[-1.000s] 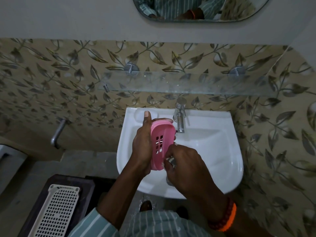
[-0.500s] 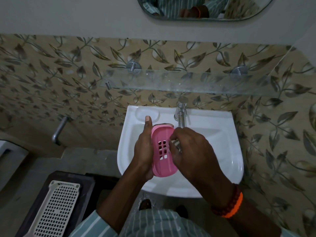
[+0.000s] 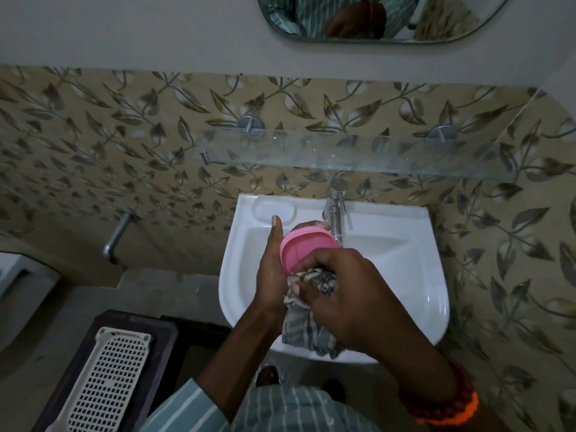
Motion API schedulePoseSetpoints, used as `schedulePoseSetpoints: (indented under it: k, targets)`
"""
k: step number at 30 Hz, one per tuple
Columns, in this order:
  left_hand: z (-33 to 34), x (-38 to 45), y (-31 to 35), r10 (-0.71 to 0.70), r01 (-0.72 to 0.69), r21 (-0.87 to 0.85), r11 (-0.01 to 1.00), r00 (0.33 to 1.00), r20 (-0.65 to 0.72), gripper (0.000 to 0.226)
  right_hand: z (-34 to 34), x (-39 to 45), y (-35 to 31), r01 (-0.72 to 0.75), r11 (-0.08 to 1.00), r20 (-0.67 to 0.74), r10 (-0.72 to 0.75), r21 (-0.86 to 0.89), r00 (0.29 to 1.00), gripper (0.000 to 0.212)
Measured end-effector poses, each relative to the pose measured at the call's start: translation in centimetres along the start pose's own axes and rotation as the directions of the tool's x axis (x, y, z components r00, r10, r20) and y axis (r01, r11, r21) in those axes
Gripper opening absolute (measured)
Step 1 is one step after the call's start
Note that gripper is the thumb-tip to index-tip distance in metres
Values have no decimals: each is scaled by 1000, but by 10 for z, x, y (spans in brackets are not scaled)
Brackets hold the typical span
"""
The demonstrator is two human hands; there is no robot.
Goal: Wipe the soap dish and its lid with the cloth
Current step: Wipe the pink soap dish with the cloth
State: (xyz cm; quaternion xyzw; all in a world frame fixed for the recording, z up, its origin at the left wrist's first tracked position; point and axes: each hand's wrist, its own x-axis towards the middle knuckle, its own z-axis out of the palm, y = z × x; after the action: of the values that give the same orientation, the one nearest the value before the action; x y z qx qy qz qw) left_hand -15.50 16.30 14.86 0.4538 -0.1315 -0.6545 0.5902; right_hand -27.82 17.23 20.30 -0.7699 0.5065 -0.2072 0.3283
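The right hand (image 3: 349,294) has its fingers curled tight around a bunched, patterned grey cloth (image 3: 308,310) — its loose end hangs below them. Just beyond, the left hand's (image 3: 271,275) fingers clasp the pink soap dish (image 3: 304,249) — smooth, oval, rim-edged — over the white sink (image 3: 405,269).

No legible txt or labels anywhere.

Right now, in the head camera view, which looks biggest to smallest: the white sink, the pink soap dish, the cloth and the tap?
1. White sink, clearly the largest.
2. Cloth and pink soap dish: they look alike in size, and the right hand hides part of each, so I won't rank them.
3. Tap, smallest.
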Motion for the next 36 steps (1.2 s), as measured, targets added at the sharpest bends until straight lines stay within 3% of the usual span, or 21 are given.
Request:
schedulePoseSetpoints:
  k: [2, 5, 8, 10, 12, 15, 18, 20, 23, 25, 29, 36]
  targets:
    - [-4, 1, -4, -11, 12, -28, 1000, 1000, 27, 75, 2, -7, -2, 27, 999, -37, -28, -25, 999, 23]
    - [-6, -1, 0, -82, 90, -76, 993, 991, 103, 70, 4, -28, 1, 88, 995, 36, -86, -44, 996, 23]
    - [-5, -2, -3, -124, 137, -104, 985, 984, 127, 74, 4, -32, 6, 126, 977, 81, -113, -173, 990, 21]
    - [-4, -3, -7, -142, 153, -112, 982, 985, 98, 76, 10, -27, 8, 132, 985, 18, -130, -108, 991, 24]
    - [-3, -6, -12, -175, 182, -117, 976, 982, 70, 76, 15, -18, 6, 158, 986, -143, -164, -55, 976, 25]
    - [0, -13, -21, -201, 217, -169, 961, 973, 111, 74, 9, -7, 2, 142, 990, -180, -144, -22, 973, 19]
    - [-6, -12, -27, -202, 213, -162, 963, 976, 83, 77, 1, -5, -2, 139, 971, -231, -184, -196, 955, 18]
    - [-11, -10, -24, -175, 175, -50, 983, 985, 10, 78, 3, -9, 2, 162, 922, -308, -278, -353, 910, 27]
    - [-16, -9, -17, -135, 138, 75, 988, 990, -43, 87, 7, -19, 10, 134, 899, -347, -294, -417, 891, 34]
    - [-16, -5, -11, -88, 93, 119, 989, 995, -47, 97, 9, -24, 19, 136, 901, -312, -280, -411, 908, 40]
    - [-15, -2, -6, -126, 129, 107, 986, 991, -43, 97, 16, -31, 28, 191, 924, -217, -272, -333, 938, 25]
    - [-2, -13, -23, -240, 243, 62, 968, 969, -53, 74, 17, -11, 27, 140, 942, -331, -242, -304, 912, 24]
